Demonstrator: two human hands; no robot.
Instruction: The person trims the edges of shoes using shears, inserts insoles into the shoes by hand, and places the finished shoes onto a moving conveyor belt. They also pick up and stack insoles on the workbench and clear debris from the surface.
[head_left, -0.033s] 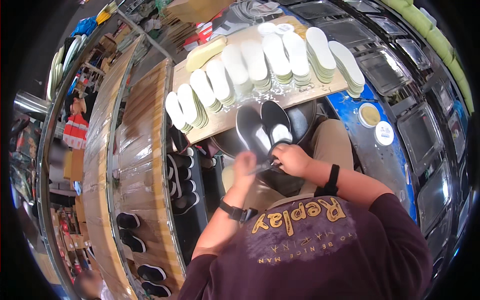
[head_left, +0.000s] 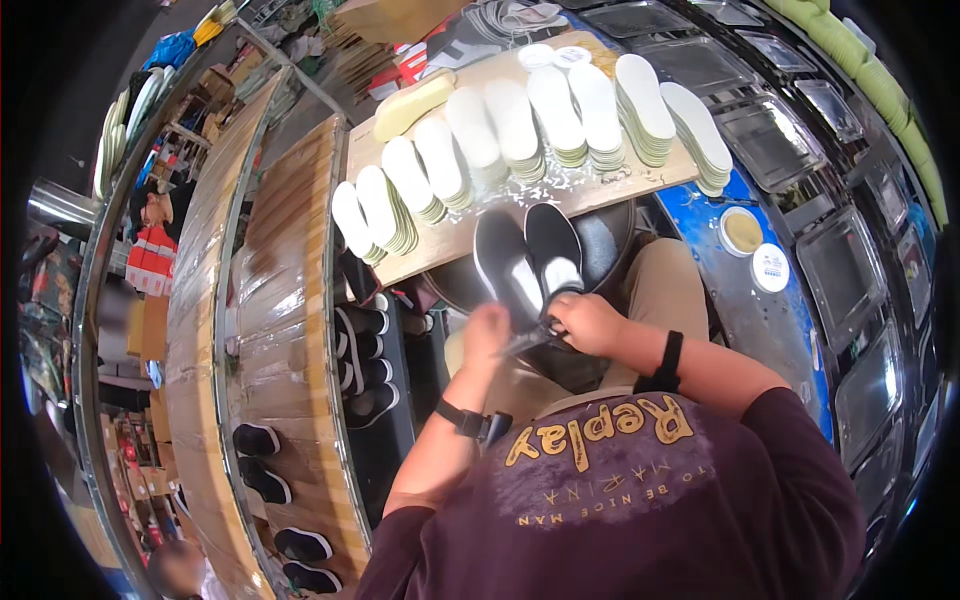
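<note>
A person in a maroon T-shirt (head_left: 620, 500) sits at a wooden tabletop (head_left: 398, 262), a pair of dark shoes just off the middle of its near edge, toes pointing toward the board. The right hand (head_left: 590, 323) has its grip drawn closed on the heel of the black shoe (head_left: 551, 238), whose white lining shows. The left hand (head_left: 487, 333), blurred, is near the heel of the grayish shoe (head_left: 496, 243) alongside; whether its grip is wide, narrow or holding something cannot be told.

Stacks of white insoles (head_left: 508, 112) run in a row from the tabletop's left edge to its right edge, where the last stack (head_left: 697, 120) juts past the board. A pale yellow insole (head_left: 412, 106) lies by the far left corner, two white round lids (head_left: 535, 57) by the far edge, and white scraps (head_left: 535, 192) are strewn along the near edge. Past the right edge, a round tub (head_left: 740, 232) and a white disc (head_left: 770, 267) sit on a blue surface (head_left: 735, 330). More dark shoes (head_left: 372, 403) line a rack at left.
</note>
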